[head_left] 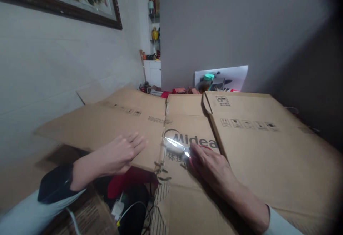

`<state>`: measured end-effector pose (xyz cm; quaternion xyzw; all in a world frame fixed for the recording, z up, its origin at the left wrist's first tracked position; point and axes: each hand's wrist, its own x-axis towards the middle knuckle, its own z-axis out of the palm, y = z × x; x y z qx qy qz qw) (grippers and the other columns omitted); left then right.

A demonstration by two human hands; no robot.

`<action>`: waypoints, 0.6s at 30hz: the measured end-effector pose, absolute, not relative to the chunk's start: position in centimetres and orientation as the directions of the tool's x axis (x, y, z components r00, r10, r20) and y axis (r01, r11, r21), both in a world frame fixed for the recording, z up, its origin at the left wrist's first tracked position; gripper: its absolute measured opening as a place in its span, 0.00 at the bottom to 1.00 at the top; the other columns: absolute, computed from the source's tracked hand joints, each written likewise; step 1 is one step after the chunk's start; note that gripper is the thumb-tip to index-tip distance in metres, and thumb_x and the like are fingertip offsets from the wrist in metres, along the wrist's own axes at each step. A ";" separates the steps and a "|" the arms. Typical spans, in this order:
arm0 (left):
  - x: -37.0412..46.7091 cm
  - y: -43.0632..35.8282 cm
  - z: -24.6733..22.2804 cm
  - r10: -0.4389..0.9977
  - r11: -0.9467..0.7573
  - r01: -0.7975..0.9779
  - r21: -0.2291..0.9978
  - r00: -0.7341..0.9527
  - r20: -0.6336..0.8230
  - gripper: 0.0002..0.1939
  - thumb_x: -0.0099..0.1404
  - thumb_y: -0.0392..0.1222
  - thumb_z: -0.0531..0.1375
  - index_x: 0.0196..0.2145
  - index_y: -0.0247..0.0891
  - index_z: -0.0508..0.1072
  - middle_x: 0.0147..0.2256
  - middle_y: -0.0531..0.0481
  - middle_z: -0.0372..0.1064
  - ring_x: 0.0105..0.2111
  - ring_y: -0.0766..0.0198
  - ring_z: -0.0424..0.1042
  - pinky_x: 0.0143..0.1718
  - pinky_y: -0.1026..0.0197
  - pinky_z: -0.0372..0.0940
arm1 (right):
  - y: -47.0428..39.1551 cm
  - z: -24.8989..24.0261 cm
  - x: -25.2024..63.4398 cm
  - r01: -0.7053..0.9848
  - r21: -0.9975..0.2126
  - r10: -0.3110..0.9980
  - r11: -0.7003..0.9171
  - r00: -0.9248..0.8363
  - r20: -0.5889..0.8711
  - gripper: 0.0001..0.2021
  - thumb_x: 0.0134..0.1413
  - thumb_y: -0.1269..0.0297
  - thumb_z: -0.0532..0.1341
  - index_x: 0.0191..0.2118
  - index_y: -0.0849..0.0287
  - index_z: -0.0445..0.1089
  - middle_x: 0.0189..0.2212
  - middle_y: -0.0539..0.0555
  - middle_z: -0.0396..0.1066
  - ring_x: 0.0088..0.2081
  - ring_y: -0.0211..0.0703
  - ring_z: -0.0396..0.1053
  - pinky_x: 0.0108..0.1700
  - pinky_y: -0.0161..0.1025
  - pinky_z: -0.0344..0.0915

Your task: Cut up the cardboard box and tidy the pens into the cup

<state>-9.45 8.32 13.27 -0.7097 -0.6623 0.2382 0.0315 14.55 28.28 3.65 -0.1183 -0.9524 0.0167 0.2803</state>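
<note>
Cutting work is in hand on a flattened Midea cardboard box (241, 135), which lies spread wide and covers whatever carries it. The right hand (211, 165) is closed around the red handles of a pair of scissors (178, 146); the bright blades point left, into a slit beside the printed logo. The left hand (120, 152) lies flat and open on the left panel, fingers spread, gripping nothing. Corrugated board like this seems light but stiff, and it probably bends only along its folds, so the near torn edge may sag. I think pressing close beside the cut line gives the best hold. Red things (128, 179) and a white cable (134, 206) show below the near edge.
</note>
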 end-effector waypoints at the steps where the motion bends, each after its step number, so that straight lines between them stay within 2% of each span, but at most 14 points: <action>1: -9.2 8.7 13.8 0.958 -0.155 0.917 -0.369 0.048 -0.282 0.36 0.58 0.32 0.56 0.64 0.27 0.57 0.64 0.31 0.58 0.62 0.40 0.60 0.51 0.44 0.70 | 28.6 3.6 14.6 0.230 -0.101 0.248 0.968 -0.808 0.535 0.14 0.64 0.67 0.51 0.50 0.66 0.69 0.36 0.64 0.78 0.34 0.52 0.77 0.34 0.44 0.73; 3: -8.6 9.3 14.8 0.963 -0.212 0.894 -0.394 0.123 -0.239 0.33 0.57 0.34 0.61 0.60 0.27 0.62 0.59 0.30 0.63 0.58 0.39 0.63 0.52 0.44 0.68 | 29.2 3.8 14.7 0.260 -0.110 0.277 0.959 -0.796 0.538 0.13 0.64 0.65 0.52 0.47 0.63 0.70 0.35 0.63 0.79 0.29 0.52 0.77 0.29 0.43 0.71; 5: -8.1 10.0 15.7 0.965 -0.249 0.871 -0.422 0.186 -0.185 0.30 0.57 0.35 0.63 0.57 0.28 0.64 0.57 0.32 0.64 0.60 0.39 0.60 0.58 0.43 0.63 | 30.0 4.1 14.8 0.292 -0.145 0.324 0.945 -0.793 0.516 0.13 0.63 0.64 0.53 0.46 0.60 0.71 0.34 0.60 0.80 0.26 0.51 0.76 0.26 0.42 0.68; 8: -7.8 10.6 16.4 0.960 -0.279 0.840 -0.465 0.249 -0.126 0.23 0.62 0.33 0.59 0.55 0.30 0.66 0.56 0.36 0.65 0.61 0.43 0.58 0.62 0.43 0.57 | 30.8 4.8 14.8 0.330 -0.261 0.418 0.907 -0.781 0.464 0.14 0.61 0.59 0.54 0.47 0.57 0.71 0.34 0.59 0.80 0.28 0.51 0.77 0.27 0.41 0.68; 11: -8.2 10.9 17.1 0.952 -0.295 0.826 -0.480 0.298 -0.073 0.16 0.69 0.32 0.53 0.53 0.33 0.68 0.54 0.40 0.67 0.58 0.49 0.62 0.60 0.45 0.58 | 31.3 5.7 14.9 0.366 -0.363 0.502 0.857 -0.752 0.427 0.17 0.59 0.55 0.55 0.47 0.58 0.72 0.33 0.61 0.80 0.29 0.54 0.77 0.29 0.43 0.68; 14: -8.2 11.1 18.2 0.937 -0.298 0.801 -0.519 0.350 0.002 0.16 0.72 0.30 0.48 0.50 0.35 0.71 0.53 0.43 0.69 0.56 0.53 0.65 0.58 0.47 0.60 | 32.0 6.3 15.1 0.411 -0.444 0.583 0.796 -0.719 0.379 0.19 0.56 0.52 0.57 0.48 0.57 0.72 0.34 0.61 0.79 0.31 0.56 0.77 0.31 0.45 0.69; 18: -7.1 11.4 20.5 0.920 -0.263 0.788 -0.557 0.378 0.100 0.18 0.70 0.25 0.46 0.42 0.32 0.75 0.45 0.43 0.73 0.49 0.54 0.71 0.56 0.49 0.62 | 32.7 7.1 15.3 0.421 -0.493 0.624 0.761 -0.682 0.381 0.22 0.54 0.44 0.59 0.49 0.52 0.72 0.40 0.58 0.80 0.36 0.55 0.78 0.35 0.44 0.72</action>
